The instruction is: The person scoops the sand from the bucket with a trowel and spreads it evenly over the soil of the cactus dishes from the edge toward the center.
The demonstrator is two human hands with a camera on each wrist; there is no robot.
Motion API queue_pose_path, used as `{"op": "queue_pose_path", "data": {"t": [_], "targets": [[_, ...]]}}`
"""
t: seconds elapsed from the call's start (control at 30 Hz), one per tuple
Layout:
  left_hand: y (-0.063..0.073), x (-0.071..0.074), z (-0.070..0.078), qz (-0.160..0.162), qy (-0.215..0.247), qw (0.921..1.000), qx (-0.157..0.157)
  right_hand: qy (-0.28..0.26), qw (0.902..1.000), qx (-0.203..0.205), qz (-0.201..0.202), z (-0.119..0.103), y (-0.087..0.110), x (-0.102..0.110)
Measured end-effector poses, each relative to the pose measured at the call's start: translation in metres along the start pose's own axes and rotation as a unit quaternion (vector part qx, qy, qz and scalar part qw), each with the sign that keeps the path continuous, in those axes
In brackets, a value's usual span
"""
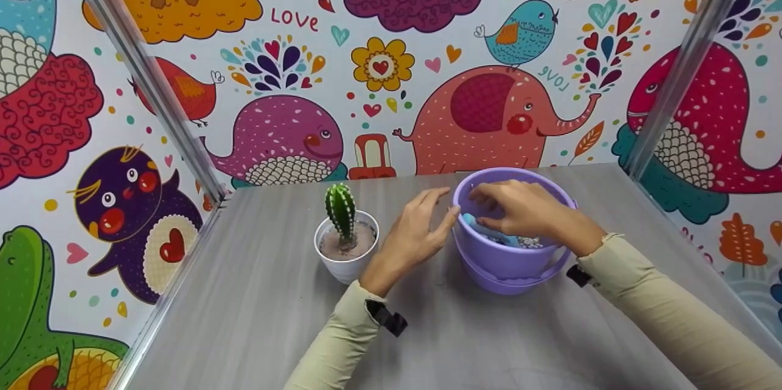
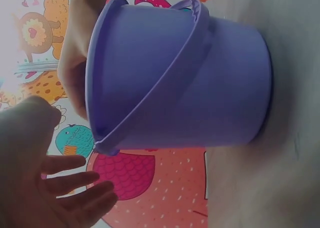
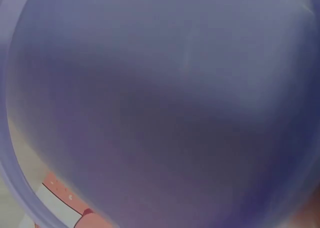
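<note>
A purple bucket (image 1: 510, 264) stands on the table with its handle hanging down the near side. My right hand (image 1: 519, 209) reaches over its rim, fingers bent downward and thumb apart from them. Just beneath the thumb, a light-blue object (image 1: 489, 228) lies inside on whitish bits (image 1: 530, 242); its kind is mostly hidden. At the bucket's left side my left hand (image 1: 415, 231) is held up with fingers spread, holding nothing. The left wrist view shows the bucket's outer wall (image 2: 150, 78) beside these fingers (image 2: 75, 185). Only blurred purple plastic fills most of the right wrist view.
A cactus (image 1: 341, 213) in a white pot (image 1: 348, 268) stands left of the bucket, close to my left forearm. Behind the grey table (image 1: 244, 292) rise walls printed with cartoon animals, with metal posts (image 1: 146, 72) at the corners.
</note>
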State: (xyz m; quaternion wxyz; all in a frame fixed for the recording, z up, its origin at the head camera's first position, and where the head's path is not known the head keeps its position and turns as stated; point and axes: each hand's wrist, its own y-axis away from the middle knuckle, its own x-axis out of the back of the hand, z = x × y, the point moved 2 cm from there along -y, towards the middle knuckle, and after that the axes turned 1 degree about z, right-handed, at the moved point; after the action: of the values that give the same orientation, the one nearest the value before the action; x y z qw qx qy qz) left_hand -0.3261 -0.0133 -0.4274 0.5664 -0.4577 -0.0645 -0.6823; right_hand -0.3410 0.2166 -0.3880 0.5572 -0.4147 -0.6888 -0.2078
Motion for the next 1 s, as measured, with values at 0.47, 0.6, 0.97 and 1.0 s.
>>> {"op": "queue_pose_path", "data": {"t": [0.47, 0.6, 0.97, 1.0], "targets": [[0.0, -0.04, -0.013, 0.027, 0.197, 0.9801, 0.009, -0.004, 0.9994, 0.004, -0.035, -0.003, -0.004, -0.017], [0.0, -0.048, -0.014, 0.032, 0.23, 0.9723, 0.031, -0.005, 0.999, -0.002, -0.044, -0.002, -0.006, -0.019], [0.003, -0.057, -0.013, 0.068, 0.263, 0.9618, 0.036, -0.01, 0.9999, 0.01, -0.008, 0.003, -0.005, -0.017], [0.003, -0.057, -0.013, 0.071, 0.266, 0.9606, 0.035, -0.015, 0.9998, 0.011, -0.004, 0.004, -0.005, -0.016]]}}
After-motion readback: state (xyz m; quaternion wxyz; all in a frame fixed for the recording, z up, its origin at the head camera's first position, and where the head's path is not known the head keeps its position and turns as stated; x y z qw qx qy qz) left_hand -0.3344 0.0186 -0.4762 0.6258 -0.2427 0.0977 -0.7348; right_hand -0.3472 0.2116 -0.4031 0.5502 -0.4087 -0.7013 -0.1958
